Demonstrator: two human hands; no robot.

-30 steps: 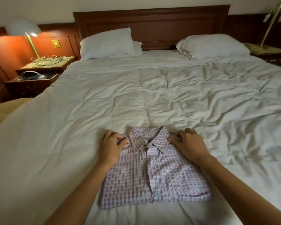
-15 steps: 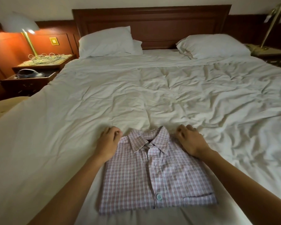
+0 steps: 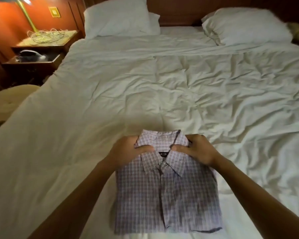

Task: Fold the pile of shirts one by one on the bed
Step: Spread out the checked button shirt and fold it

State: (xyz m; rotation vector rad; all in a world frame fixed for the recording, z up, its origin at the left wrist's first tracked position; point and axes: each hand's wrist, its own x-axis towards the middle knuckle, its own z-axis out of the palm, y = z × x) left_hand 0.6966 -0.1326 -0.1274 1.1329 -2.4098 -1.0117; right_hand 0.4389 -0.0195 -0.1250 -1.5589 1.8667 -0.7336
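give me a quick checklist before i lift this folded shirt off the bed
1. The left hand grips the collar on its left side: ok
2. The right hand grips the collar's right side: ok
3. The plaid shirt is folded into a rectangle, sleeves tucked away: ok
4. Folds underneath are holding: cannot tell
5. Where the next shirt waits: cannot tell, no pile in view

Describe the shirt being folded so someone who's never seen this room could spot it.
Start at the white bed. Near its foot, centred, lies a folded plaid shirt, the left hand and right hand gripping its collar. It is the only patterned fabric on it.
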